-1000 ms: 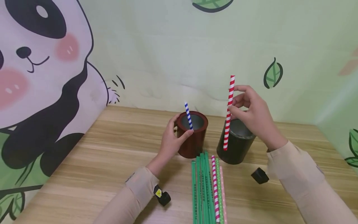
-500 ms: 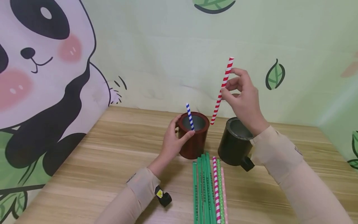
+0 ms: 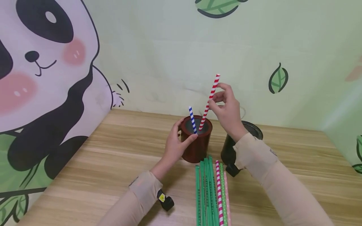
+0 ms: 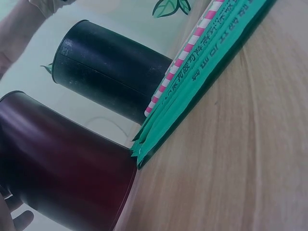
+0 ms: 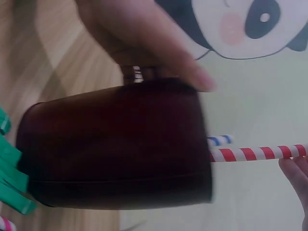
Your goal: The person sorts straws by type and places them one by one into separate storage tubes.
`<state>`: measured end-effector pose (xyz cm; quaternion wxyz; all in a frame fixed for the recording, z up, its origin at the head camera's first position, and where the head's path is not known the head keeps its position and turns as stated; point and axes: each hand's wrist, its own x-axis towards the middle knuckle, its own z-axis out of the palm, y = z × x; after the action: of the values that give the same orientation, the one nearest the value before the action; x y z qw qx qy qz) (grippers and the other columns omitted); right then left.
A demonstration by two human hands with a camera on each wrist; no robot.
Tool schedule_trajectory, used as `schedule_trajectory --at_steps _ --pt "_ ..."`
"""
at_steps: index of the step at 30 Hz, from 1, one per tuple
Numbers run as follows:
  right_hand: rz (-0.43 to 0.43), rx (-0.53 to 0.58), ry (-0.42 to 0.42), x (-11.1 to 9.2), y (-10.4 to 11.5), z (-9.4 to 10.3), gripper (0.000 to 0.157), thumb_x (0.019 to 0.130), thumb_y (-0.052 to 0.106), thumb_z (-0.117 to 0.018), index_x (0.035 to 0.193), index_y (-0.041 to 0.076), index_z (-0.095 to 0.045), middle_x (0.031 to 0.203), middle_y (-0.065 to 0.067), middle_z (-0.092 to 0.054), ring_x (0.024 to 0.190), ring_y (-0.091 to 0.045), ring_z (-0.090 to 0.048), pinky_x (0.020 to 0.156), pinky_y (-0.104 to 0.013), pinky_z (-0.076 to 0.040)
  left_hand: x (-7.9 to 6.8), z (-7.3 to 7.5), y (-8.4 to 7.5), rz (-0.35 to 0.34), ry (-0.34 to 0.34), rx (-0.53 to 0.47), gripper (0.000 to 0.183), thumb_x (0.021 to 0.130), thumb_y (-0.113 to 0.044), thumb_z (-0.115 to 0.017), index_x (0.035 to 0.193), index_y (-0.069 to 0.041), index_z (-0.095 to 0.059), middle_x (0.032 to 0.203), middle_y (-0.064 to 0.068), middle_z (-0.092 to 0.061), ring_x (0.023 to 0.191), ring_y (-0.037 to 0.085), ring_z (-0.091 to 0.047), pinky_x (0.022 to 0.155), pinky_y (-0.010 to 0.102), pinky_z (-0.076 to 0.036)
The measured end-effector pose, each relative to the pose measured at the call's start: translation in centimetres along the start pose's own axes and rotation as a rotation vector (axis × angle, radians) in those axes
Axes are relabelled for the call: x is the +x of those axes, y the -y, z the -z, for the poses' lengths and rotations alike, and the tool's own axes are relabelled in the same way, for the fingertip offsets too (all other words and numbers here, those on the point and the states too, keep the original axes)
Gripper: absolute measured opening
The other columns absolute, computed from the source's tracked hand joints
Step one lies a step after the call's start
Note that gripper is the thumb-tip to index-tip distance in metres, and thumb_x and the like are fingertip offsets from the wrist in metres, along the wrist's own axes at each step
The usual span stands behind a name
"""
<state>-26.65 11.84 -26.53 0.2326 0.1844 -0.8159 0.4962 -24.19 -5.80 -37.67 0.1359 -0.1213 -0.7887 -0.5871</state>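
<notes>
A dark red mug (image 3: 195,152) stands on the table, and a blue-and-white striped straw (image 3: 192,119) leans inside it. My left hand (image 3: 176,142) grips the mug from the left, its thumb at the near rim and its fingers round the handle side. Above the mug, my right hand (image 3: 226,110) pinches a red-and-white striped paper straw (image 3: 213,89) between thumb and fingers. That straw tilts, and its lower end overlaps the mug's mouth. In the right wrist view, the red straw (image 5: 250,154) meets the mug (image 5: 120,149) at its open end, beside the blue one.
A black mug (image 3: 227,150) stands right of the red one, partly behind my right forearm. In front lie several green-wrapped straws (image 3: 207,191) beside a pink-and-white striped straw (image 3: 219,191), a green dotted one (image 3: 224,194) and a pale pink one (image 3: 227,197). A panda-printed backdrop (image 3: 169,62) rises behind.
My right hand has carried the red-and-white straw from in front of the black mug, up and left, then down to the red mug's mouth. The left hand keeps its grip on the red mug.
</notes>
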Motion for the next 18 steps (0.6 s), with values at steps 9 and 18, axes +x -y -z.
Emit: schedule_trajectory --at_steps 9,18 --pt "-0.081 -0.043 0.143 -1.0 -1.0 -2.6 0.049 0.091 0.013 -0.061 0.133 0.013 -0.037 0.103 -0.013 -0.059 0.095 -0.023 -0.059 0.085 -0.042 -0.056 0.0 0.0 0.4 0.009 0.006 0.001 0.074 0.084 -0.035 -0.073 0.145 -0.014 -0.037 0.139 0.005 -0.051 0.125 0.023 -0.049 0.101 0.046 -0.044" --pt "-0.116 -0.107 0.240 -1.3 -1.3 -4.0 0.045 0.089 0.008 -0.059 0.129 0.007 -0.038 0.102 -0.015 -0.060 0.092 -0.026 -0.061 0.079 -0.040 -0.057 -0.1 0.1 0.1 0.002 0.011 0.004 0.076 0.085 -0.036 -0.072 0.147 -0.013 -0.035 0.141 0.006 -0.049 0.126 0.024 -0.049 0.102 0.047 -0.044"
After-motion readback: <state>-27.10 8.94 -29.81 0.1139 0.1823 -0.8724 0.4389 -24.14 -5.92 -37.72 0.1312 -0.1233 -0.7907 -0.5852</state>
